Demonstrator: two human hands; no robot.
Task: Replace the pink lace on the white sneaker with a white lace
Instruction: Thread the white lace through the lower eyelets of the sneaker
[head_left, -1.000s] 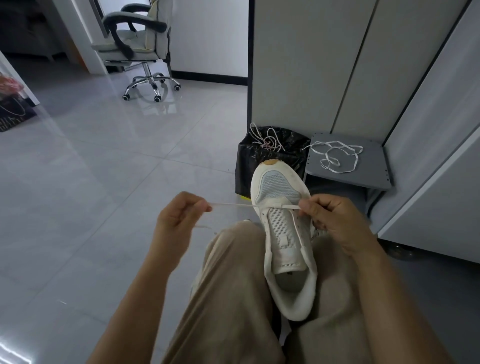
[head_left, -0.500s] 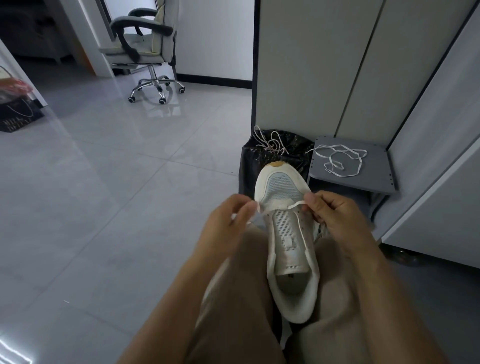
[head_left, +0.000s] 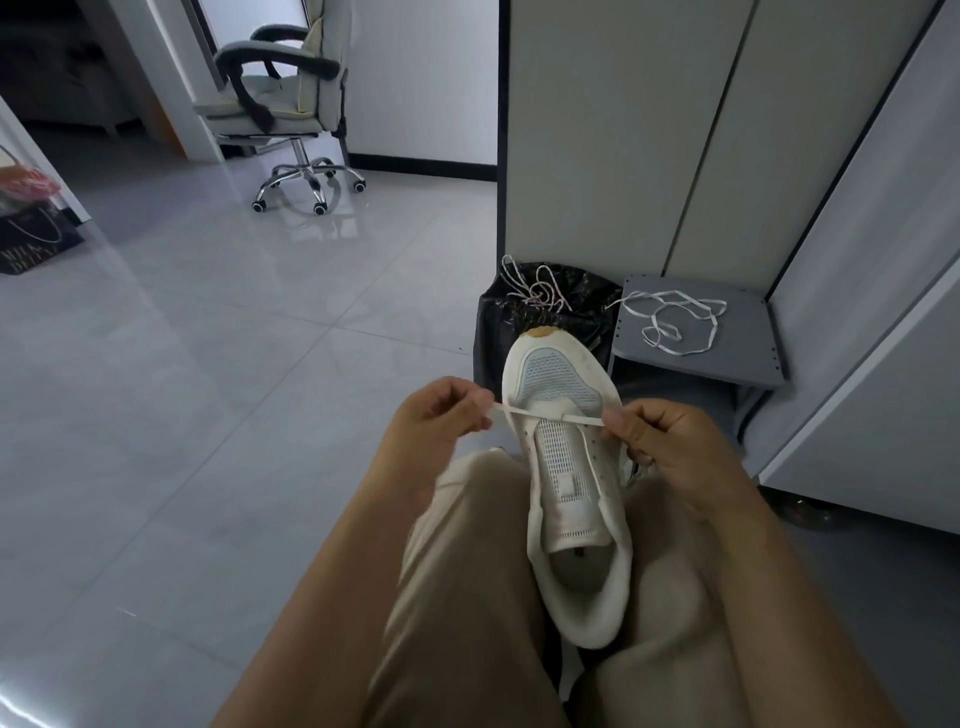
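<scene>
Sneaker (head_left: 563, 467): white, scuffed, mesh tongue, wedged between the thighs, toe pointing away. Lace (head_left: 550, 414) runs flat across the bottom eyelets. Left hand (head_left: 441, 415) pinches one end, right hand (head_left: 660, 441) pinches the other. Past the toe: black bin (head_left: 493, 332) with pinkish lace (head_left: 540, 291) on its rim, grey shelf (head_left: 737, 358) carrying a loose lace (head_left: 670, 322).

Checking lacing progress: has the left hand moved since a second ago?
Yes. The left hand has moved right, closer to the black bin and the sneaker.
</scene>
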